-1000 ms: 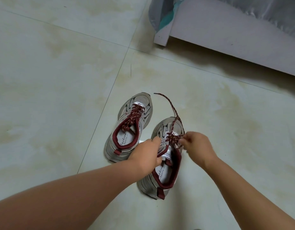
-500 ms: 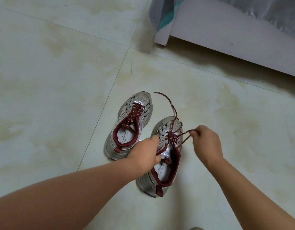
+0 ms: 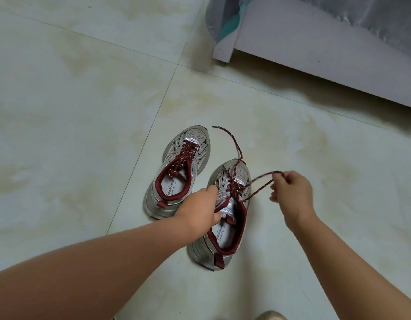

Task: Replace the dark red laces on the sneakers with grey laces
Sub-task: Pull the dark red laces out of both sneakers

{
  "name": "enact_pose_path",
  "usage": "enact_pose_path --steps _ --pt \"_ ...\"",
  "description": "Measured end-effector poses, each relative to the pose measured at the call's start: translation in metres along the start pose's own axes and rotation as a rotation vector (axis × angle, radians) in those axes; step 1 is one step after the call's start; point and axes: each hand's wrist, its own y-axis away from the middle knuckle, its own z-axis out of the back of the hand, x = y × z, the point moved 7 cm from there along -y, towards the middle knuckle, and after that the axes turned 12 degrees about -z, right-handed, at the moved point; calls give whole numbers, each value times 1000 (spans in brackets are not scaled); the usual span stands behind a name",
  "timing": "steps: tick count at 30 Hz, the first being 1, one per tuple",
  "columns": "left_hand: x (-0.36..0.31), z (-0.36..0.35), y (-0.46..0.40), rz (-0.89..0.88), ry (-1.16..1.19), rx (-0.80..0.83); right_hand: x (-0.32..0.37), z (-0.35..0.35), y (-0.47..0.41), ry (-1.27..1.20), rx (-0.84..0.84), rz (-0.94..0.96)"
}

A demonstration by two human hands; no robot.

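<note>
Two silver-grey sneakers with dark red lining stand side by side on the tiled floor. The left sneaker [image 3: 176,172] keeps its dark red lace threaded. My left hand [image 3: 200,209] grips the tongue and collar of the right sneaker [image 3: 223,229]. My right hand [image 3: 292,192] pinches a loop of that shoe's dark red lace [image 3: 257,183], drawn out to the right of the eyelets. The lace's free end [image 3: 232,142] curls up and away past the toe. No grey laces are in view.
A white furniture base [image 3: 315,54] with grey and teal cloth [image 3: 223,17] hanging at its corner runs across the top right. Pale floor tiles [image 3: 72,123] spread to the left and right of the shoes. A pale rounded object [image 3: 271,316] peeks in at the bottom edge.
My right hand has moved right, away from the right sneaker, drawing a loop of dark red lace out of the eyelets. My left hand stays on the shoe.
</note>
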Motion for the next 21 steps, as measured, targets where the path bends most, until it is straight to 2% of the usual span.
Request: enact_pose_path --steps 3,5,8,10,12,14,18,21 --pt "0 0 1 6 6 6 -24 -33 12 180 260 -131" --pt "0 1 1 7 6 3 -34 -46 14 226 334 -143" --pt "1 1 2 11 6 4 -22 -39 4 183 175 -44" --pt "0 1 1 9 -3 5 -9 -18 -5 28 6 -20" --pt "0 2 0 3 -6 6 -2 -3 -7 -109 -73 -17" --pt "-1 1 0 0 -5 9 -4 -8 -4 -115 -18 -57" --pt "0 1 2 5 -7 9 -36 -50 10 182 294 -173" --pt "0 1 2 8 -1 17 -33 -46 6 234 215 -120"
